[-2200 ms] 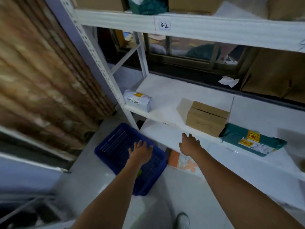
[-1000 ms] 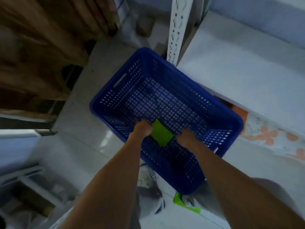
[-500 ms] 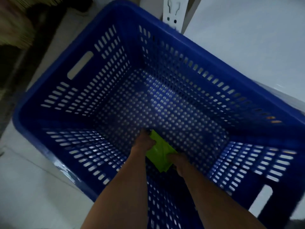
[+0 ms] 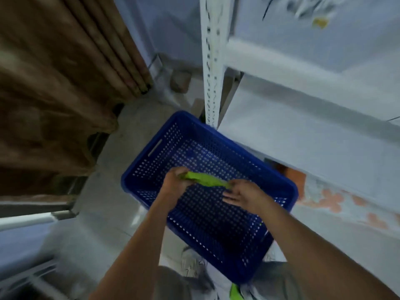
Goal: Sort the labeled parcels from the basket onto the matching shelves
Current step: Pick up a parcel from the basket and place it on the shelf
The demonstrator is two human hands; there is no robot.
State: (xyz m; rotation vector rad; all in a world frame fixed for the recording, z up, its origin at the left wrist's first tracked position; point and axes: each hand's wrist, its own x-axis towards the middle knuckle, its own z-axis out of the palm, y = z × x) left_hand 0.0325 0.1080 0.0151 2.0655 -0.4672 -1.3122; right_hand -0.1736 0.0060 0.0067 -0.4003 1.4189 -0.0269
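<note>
Grey concrete floor (image 4: 121,135) under a white metal shelving unit with a perforated upright post (image 4: 213,68); brown folded curtain (image 4: 54,83) hangs along the left edge of view. Blue perforated plastic basket (image 4: 151,152) sits on the floor, its far corner just beside the post. Flat lime-green soft mailer parcel (image 4: 204,180) is held above the basket's open interior, long axis running left to right between both hands. Left hand (image 4: 173,184) has fingers curled round the parcel's left end; right hand (image 4: 244,194) takes the right end with the thumb side while the other fingers lie fairly straight below. No other parcel visible on the basket floor. Lowest white shelf board (image 4: 303,131) lies to the right, beyond the basket's right rim, so the right hand is nearer. Likely next: read label, carry up and right; open room above, post and shelf edge are what to clear. Label not readable, frame blurred
</note>
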